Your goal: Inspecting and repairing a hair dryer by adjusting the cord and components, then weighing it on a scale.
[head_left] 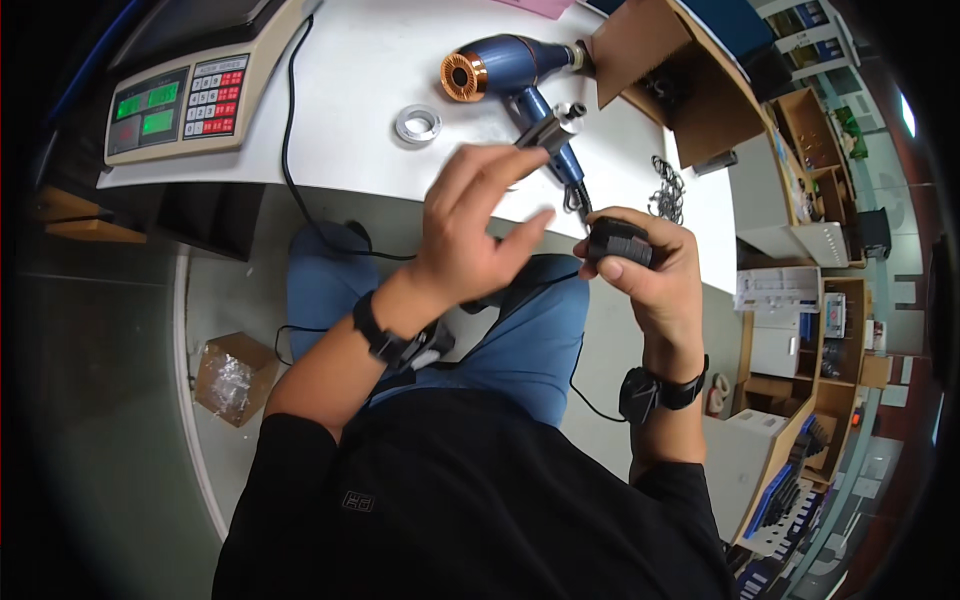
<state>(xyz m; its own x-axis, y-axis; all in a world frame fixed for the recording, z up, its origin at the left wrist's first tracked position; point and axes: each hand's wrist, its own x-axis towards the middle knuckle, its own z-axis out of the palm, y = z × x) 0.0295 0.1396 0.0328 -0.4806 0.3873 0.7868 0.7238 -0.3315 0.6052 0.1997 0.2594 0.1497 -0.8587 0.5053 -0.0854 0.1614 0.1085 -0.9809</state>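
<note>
Closest in, the right hand (650, 275) has its fingers wrapped around a coiled black cord bundle (620, 242), held above the lap just off the desk (360, 90) edge. The left hand (480, 235) pinches a slim metal-tipped tool (548, 130) between thumb and forefinger, the other fingers loosely spread. The cord runs up to the blue hair dryer (515, 70) lying on the desk; a tug on the bundle could likely drag the dryer toward the edge, and the loosely pinched tool might slip. Beside the dryer lies a silver ring (418, 124). On the floor to the left sits a small brown carton (232, 375) with clear wrap. Farther back stand a beige weighing scale (190, 95) and an open cardboard box (690, 85).
</note>
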